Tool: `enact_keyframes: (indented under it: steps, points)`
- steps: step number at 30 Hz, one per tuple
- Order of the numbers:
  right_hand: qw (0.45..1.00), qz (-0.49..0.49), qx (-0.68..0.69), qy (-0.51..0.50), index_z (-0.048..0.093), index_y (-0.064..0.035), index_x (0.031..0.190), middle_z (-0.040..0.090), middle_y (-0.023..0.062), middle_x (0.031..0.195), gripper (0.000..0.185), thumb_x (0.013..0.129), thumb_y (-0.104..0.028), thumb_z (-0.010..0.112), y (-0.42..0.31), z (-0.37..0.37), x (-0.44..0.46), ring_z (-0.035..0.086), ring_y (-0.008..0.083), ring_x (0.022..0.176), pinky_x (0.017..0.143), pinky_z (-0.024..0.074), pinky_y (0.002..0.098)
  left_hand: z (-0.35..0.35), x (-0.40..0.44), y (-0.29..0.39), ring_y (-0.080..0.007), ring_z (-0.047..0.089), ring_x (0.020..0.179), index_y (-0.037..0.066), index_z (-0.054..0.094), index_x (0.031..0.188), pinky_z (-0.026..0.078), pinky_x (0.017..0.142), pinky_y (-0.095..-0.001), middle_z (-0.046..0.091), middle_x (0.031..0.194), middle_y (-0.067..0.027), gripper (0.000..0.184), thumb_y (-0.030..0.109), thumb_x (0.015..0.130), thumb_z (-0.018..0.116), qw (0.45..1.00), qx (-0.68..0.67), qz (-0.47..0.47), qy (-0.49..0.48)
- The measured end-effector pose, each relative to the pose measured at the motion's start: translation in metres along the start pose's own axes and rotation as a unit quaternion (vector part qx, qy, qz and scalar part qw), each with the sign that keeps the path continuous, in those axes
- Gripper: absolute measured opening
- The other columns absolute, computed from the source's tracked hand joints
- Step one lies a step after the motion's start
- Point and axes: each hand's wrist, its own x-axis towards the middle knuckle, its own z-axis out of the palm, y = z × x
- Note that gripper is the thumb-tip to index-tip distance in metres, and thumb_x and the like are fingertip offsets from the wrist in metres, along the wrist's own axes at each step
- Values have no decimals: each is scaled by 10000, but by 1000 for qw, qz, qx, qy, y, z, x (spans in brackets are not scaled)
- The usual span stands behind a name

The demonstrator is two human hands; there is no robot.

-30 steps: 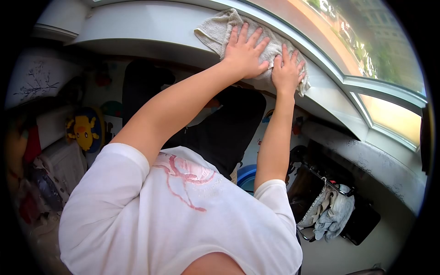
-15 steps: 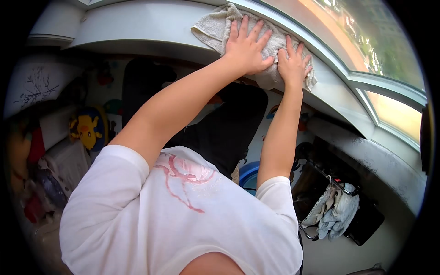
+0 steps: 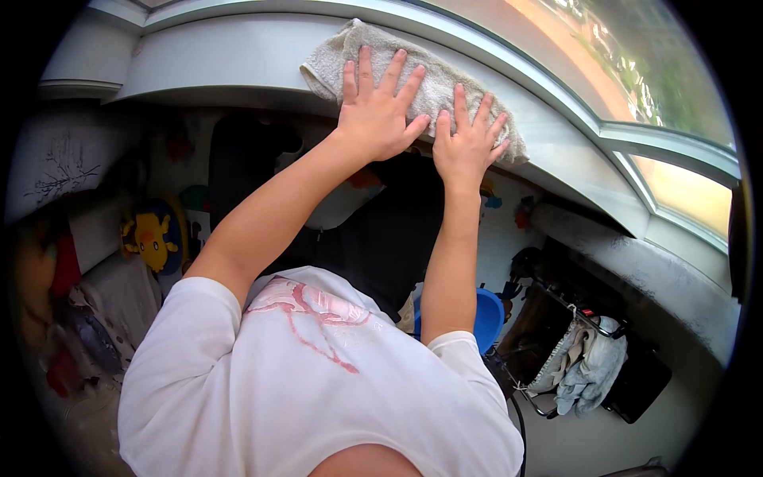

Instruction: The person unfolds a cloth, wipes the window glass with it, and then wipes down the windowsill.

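A light grey-beige cloth lies spread on the white window sill, along the window frame. My left hand presses flat on the cloth's left and middle part with its fingers spread. Beside it on the right, my right hand rests on the cloth's front part, fingers apart. Neither hand grips the cloth. Its lower edge is partly hidden under my palms.
The window frame curves behind the sill. Below my right arm is a blue basin. A rack with grey cloths stands at the lower right. A yellow and blue toy is at the left.
Both hands and the cloth have moved left along the sill and slightly nearer to me. More of the blue basin shows beside my right arm.
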Motion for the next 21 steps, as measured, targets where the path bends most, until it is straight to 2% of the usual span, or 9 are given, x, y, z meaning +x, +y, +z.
enact_keyframes:
  steps: [4,8,11,16,21]
  points:
    - [999,15,-20,-42,438,-420,1541,189,183,1694,563,990,-533,463,-2,0,30,81,479,1554,1199,25,696,4,32,-6,-503,78,1544,319,229,1636,46,1233,-629,157,1714,-93,777,690,973,389,999,30,-35,7]
    - [999,19,-21,-30,430,-405,1548,217,189,1683,564,994,-509,458,-6,1,52,103,480,1551,1208,41,680,7,40,-7,-484,94,1547,340,242,1630,34,1236,-620,180,1711,-75,752,678,975,394,998,34,-39,25]
    - [1000,-6,-14,15,458,-378,1537,244,197,1671,547,1001,-489,458,-5,8,41,126,475,1548,1205,58,687,4,30,-8,-476,45,1556,306,271,1627,20,1236,-622,166,1715,-87,766,665,966,416,999,29,-26,23]
    - [1000,-7,3,7,491,-352,1521,257,206,1664,529,1004,-465,472,-18,4,-4,141,469,1546,1194,70,704,-1,-7,-21,-484,136,1537,315,309,1613,81,1231,-623,214,1701,-80,739,650,970,452,998,38,13,41]
    - [999,-14,-30,-1,473,-363,1534,239,214,1669,571,978,-495,493,-16,5,15,127,483,1545,1184,67,718,-4,3,-23,-476,174,1531,355,319,1605,114,1236,-609,238,1695,-64,722,656,965,463,999,33,13,41]
